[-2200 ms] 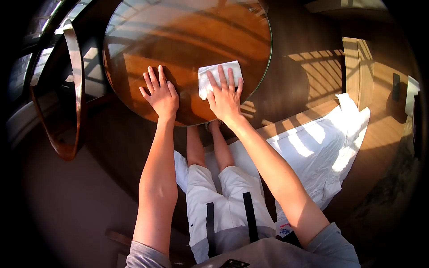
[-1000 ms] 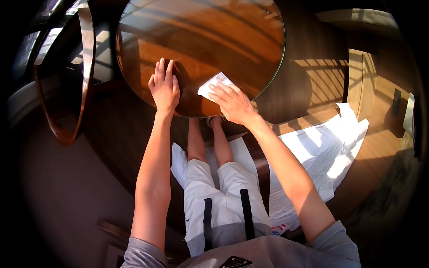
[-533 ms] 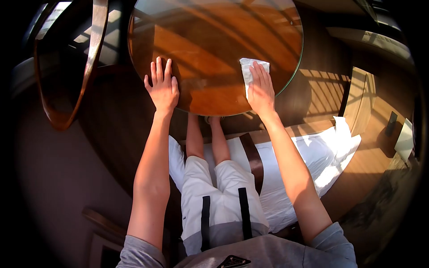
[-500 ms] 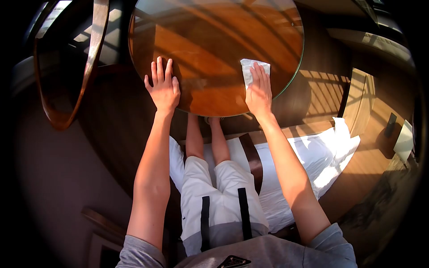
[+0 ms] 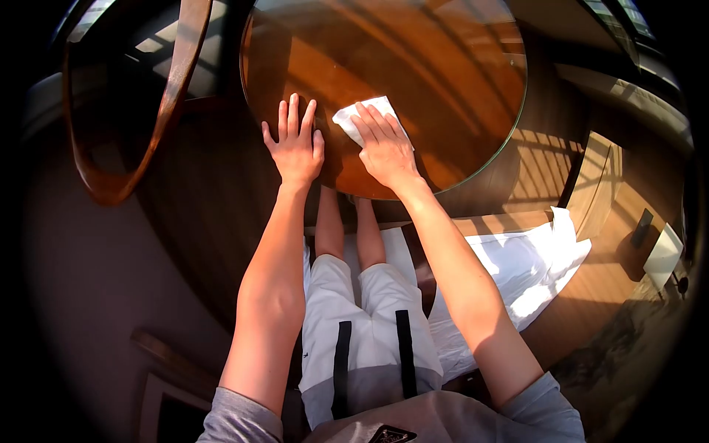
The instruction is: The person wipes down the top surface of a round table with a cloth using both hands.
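Note:
A round wooden table [image 5: 458, 96] with a glass top and a greenish edge stands in front of me, striped by sunlight and shadow. My left hand [image 5: 297, 151] rests palm down at its near left edge, fingers spread, with nothing in it. Near the middle of the front half, my right hand [image 5: 388, 153] presses a folded white cloth [image 5: 346, 120] flat against the glass. The fingers lie over the cloth, and its far and left corners stick out from under them. Part of the cloth is hidden beneath the palm.
A curved wooden chair frame [image 5: 170, 96] stands at the left. Behind the table's near edge, white bedding [image 5: 509, 258] with a dark brown band lies around my legs. At the right are a wooden surface [image 5: 569, 310] and a small dark object [image 5: 641, 227] beside a pale card [image 5: 663, 257].
My right hand has slid left across the glass with the cloth, which has turned with it. The left hand keeps its flat pose on the table, while the whole view has shifted slightly.

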The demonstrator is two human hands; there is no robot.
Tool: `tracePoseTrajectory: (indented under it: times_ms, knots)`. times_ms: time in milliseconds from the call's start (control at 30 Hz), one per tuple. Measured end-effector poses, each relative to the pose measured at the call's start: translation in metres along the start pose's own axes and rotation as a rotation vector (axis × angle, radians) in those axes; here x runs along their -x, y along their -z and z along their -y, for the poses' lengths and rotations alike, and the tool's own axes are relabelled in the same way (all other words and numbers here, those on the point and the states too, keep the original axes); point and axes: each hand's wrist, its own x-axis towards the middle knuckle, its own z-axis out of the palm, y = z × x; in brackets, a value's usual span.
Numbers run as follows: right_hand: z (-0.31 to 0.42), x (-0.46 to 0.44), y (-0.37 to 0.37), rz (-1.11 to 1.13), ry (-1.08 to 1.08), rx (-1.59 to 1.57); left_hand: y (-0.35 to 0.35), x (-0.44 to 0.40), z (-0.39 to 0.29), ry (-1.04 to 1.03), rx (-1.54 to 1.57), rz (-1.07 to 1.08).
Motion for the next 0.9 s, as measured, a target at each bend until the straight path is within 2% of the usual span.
tracePoseTrajectory:
  times_ms: [67, 200, 300, 367, 600, 900]
  knots:
    - [-0.022, 0.002, 0.016, 0.039, -0.079, 0.002, 0.001, 0.001, -0.002, 0.014, -0.002, -0.02]
    - [-0.079, 0.02, 0.042, -0.057, -0.268, 0.089, 0.0, 0.002, -0.001, 0.015, -0.003, -0.009]
    - [-0.117, 0.05, 0.053, -0.092, -0.271, 0.056, -0.002, 0.003, 0.0, 0.009, -0.008, -0.019]
    - [-0.119, 0.067, 0.056, -0.019, -0.285, 0.073, -0.001, 0.001, -0.001, 0.007, 0.003, 0.003]
    - [-0.042, 0.119, 0.006, -0.113, -0.458, 0.12, -0.001, 0.004, 0.001, 0.003, 0.019, 0.022]
    - [0.057, 0.066, -0.032, -0.145, -0.696, 0.023, -0.001, 0.004, 0.001, 0.002, 0.031, 0.042]
